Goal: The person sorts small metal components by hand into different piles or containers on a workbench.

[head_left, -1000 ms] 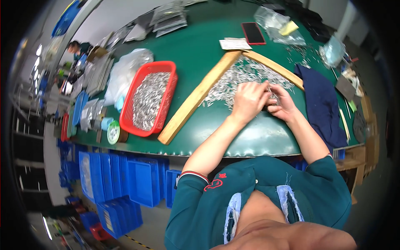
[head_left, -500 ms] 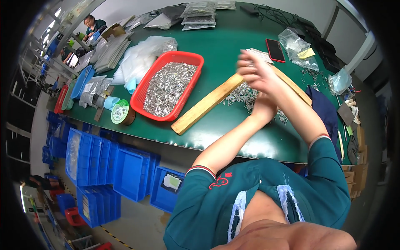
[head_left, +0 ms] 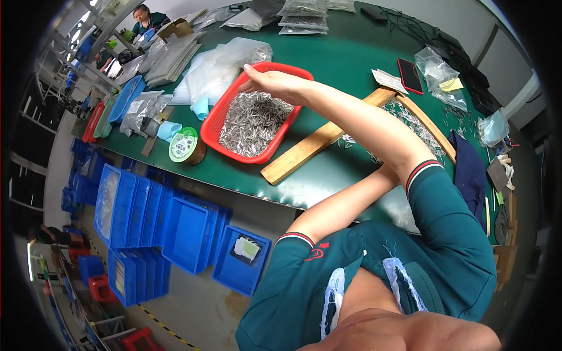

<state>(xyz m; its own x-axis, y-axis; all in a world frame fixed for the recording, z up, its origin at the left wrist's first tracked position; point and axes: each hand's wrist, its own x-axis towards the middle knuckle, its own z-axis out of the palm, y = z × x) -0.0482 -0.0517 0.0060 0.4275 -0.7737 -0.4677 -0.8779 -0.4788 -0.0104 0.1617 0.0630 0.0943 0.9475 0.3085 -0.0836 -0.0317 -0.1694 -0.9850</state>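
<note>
1. A workroom holds a long green table (head_left: 345,55); past its far left corner a co-worker (head_left: 149,22) sits, and blue crates (head_left: 196,234) stand on the floor below its near edge.
2. The right arm crosses over the left forearm (head_left: 357,196). The right hand (head_left: 275,83) is over the far end of a red basket (head_left: 285,130), open, fingers stretched toward the table's left edge. Its palm is hidden, so I cannot tell whether anything lies against it.
3. The left hand is hidden behind the right arm; whether it is open or gripping something, I cannot tell.
4. Silver pins (head_left: 254,126) fill the basket, which sits left of the person, its lower end toward the table's near edge.
5. More pins, in a loose pile (head_left: 413,120), lie between a left wooden bar (head_left: 298,155) and a right wooden bar (head_left: 429,130), angled toward each other at their far ends.
6. Beyond that corner lie some paper (head_left: 389,81) and a phone (head_left: 410,76); a navy cloth (head_left: 469,169) lies by the table's right edge.
7. A green-lidded tub (head_left: 186,146) stands just left of the basket, near the table's near edge, beside a pale blue cup (head_left: 169,131).
</note>
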